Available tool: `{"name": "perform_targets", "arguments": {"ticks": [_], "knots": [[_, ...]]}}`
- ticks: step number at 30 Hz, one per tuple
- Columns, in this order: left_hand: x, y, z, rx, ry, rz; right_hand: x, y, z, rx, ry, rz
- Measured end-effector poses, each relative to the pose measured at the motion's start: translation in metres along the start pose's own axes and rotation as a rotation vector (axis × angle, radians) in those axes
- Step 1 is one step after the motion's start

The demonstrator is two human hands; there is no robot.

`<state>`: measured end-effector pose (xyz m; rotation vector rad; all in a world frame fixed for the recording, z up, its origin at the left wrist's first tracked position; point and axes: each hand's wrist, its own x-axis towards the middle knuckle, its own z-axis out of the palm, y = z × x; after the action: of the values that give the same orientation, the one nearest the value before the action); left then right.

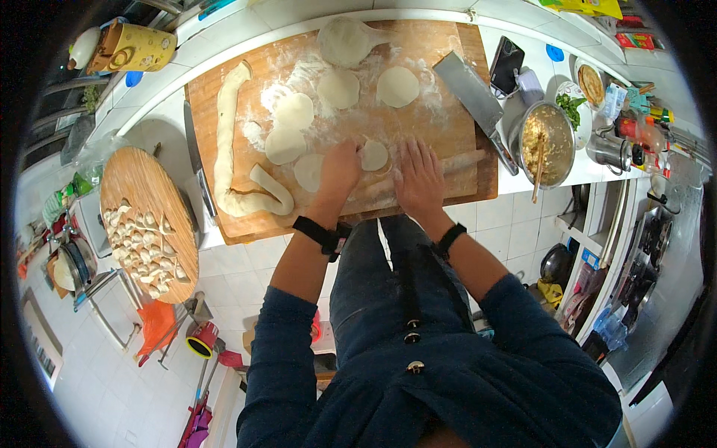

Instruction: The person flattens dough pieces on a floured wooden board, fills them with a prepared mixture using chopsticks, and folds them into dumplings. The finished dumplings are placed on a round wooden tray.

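A small round dough wrapper [374, 156] lies on the floured wooden board [448, 119] between my hands. My left hand [341, 172] is closed, its fingertips pinching that wrapper's left edge. Stretched flat, my right hand [419, 172] rests palm-down over a wooden rolling pin [463, 160], fingers pointing away from me. The pin runs slantwise along the board's near side, its middle hidden under the hand. Several rolled wrappers [338, 89] are spread over the far and middle board, some overlapping. A long bent rope of dough [227, 142] lies at the left.
A cleaver [470, 93] lies at the board's right edge. Beyond it are a metal bowl of filling [553, 142] with chopsticks, a phone [507, 63] and a plate of greens [571, 104]. Left, a knife [196, 153] flanks the board; a round wooden board [142, 175] bears many dumplings.
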<state>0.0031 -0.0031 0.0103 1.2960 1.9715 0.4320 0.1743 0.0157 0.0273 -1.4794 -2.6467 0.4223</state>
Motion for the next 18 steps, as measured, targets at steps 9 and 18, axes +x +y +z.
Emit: {"name": "perform_targets", "arguments": {"ticks": [9,18], "knots": [[0.015,0.007,0.002,0.080,0.042,0.015,0.033,0.001,0.015,0.073,0.120,0.033],[0.009,0.008,0.001,0.115,-0.088,0.004,0.063,0.004,0.029,-0.041,0.150,-0.018]]}}
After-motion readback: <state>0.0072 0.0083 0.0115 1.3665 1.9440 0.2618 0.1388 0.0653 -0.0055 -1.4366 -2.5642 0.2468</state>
